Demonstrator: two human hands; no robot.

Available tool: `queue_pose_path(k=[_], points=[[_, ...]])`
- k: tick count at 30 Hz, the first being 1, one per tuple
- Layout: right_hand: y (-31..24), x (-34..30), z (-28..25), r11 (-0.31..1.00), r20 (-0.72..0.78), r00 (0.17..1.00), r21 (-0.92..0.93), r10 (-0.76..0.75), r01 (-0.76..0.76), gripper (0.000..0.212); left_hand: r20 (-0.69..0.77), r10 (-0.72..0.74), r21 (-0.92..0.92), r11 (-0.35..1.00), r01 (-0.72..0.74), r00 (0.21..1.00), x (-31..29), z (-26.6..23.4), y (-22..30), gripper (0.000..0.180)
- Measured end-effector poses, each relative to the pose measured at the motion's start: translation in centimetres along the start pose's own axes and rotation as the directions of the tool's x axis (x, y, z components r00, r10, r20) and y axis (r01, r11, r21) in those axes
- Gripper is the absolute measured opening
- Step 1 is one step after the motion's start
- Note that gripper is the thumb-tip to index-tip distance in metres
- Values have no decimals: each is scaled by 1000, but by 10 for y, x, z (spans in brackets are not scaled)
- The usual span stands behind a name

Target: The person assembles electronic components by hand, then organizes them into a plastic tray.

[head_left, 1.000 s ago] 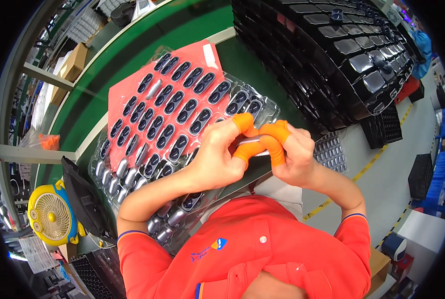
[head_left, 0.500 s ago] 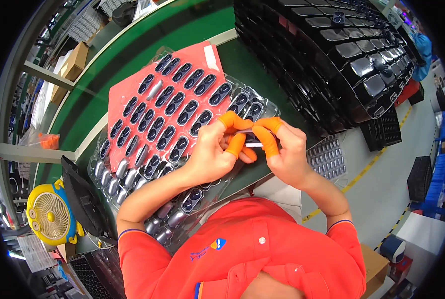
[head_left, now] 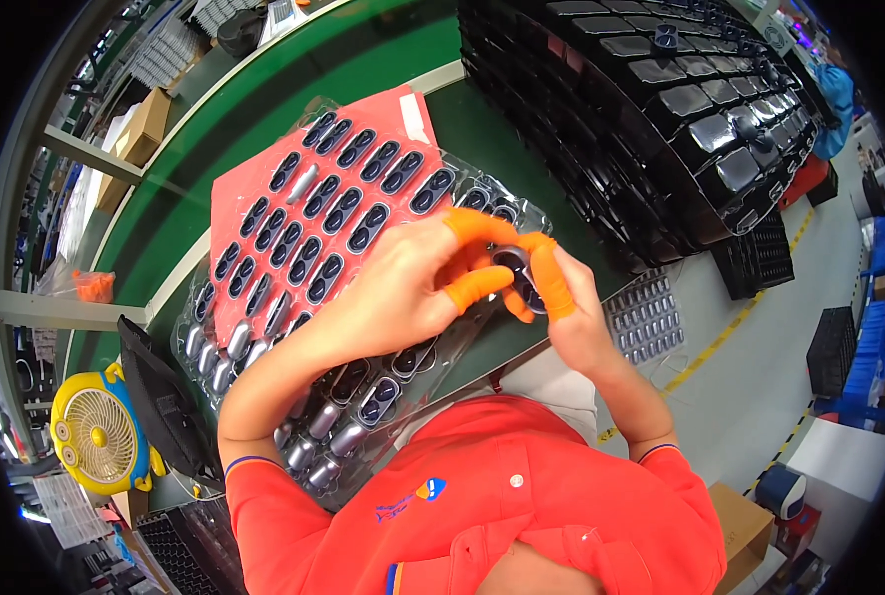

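The left hand (head_left: pixel 413 283) and the right hand (head_left: pixel 579 322), in orange finger covers (head_left: pixel 477 289), share a narrow grip on a dark oval case (head_left: pixel 526 284), held above the green tabletop (head_left: pixel 467 121), right of the red sheet (head_left: pixel 254 178).

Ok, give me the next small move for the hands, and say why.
Perhaps shift the fingers of the right hand toward the rim of the dark earbud-style case: they cover part of it, and the left hand appears to touch its other side, which may steady it.
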State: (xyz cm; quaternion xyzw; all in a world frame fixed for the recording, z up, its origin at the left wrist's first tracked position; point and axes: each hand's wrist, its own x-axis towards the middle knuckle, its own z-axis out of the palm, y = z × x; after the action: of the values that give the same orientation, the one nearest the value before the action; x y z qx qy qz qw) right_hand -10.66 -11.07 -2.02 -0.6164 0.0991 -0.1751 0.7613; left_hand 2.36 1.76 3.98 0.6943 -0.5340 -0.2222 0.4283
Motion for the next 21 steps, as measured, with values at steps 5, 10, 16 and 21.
queue_pose_path(k=[5,10,16,21], points=[[9,-4,-2,630,184,867,-620,-463,467,17,2,174,61,983,-174,985,2,21,-14,18],[4,-3,-5,747,126,920,-548,-372,377,13,-16,150,86,985,-149,988,2,30,-14,18],[-50,-10,-7,521,238,867,-719,-437,460,12,-1,-222,-249,944,215,975,-20,-2,-2,22],[-118,-1,-108,266,-116,459,-923,-881,277,26,-269,-541,-516,779,356,797,-96,-48,-10,26]])
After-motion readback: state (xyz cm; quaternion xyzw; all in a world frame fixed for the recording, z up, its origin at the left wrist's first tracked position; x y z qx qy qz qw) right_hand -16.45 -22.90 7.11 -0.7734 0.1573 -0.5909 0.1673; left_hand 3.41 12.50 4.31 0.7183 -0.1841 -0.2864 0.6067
